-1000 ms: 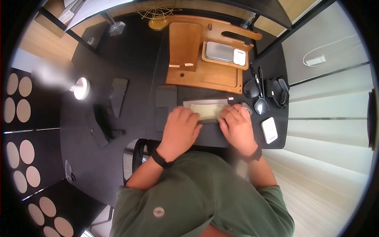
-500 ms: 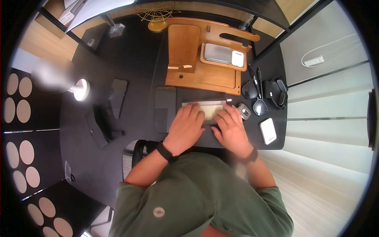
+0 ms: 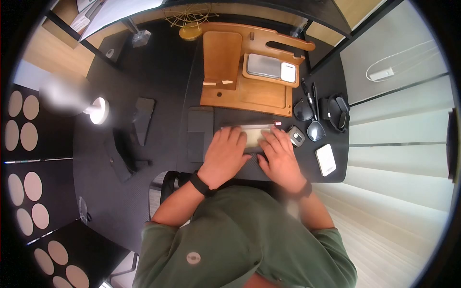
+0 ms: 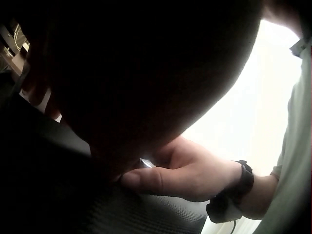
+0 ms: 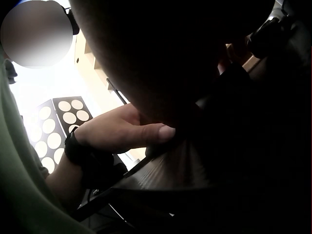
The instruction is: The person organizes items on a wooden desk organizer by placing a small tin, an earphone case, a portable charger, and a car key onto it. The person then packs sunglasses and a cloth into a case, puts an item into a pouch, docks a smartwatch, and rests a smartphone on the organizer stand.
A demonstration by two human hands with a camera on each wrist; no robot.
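A flat, cream-coloured piece (image 3: 252, 138), like cloth or paper, lies at the front of the desk between the two hands in the head view. My left hand (image 3: 224, 153) rests over its left part, fingers extended forward and thumb pointing inward. On its right part, my right hand (image 3: 279, 156) lies with fingers spread and loosely bent, its thumb towards the left one. A pale strip with a dark edge runs along the piece's far side, and a small red-and-white tag (image 3: 277, 123) sits at its right end. Both wrist views are mostly dark, hiding the fingertips.
Left of the hands lies a dark flat case (image 3: 200, 137). A grey rounded gadget (image 3: 296, 137), sunglasses (image 3: 316, 130) and a white power-bank-like block (image 3: 326, 160) are to the right. Behind stands a wooden organiser (image 3: 245, 96). A black phone-like slab (image 3: 143, 120) lies farther left.
My right hand has moved left over the cream piece, uncovering the grey gadget. The left hand has shifted slightly right, so the hands are closer together and less of the piece shows.
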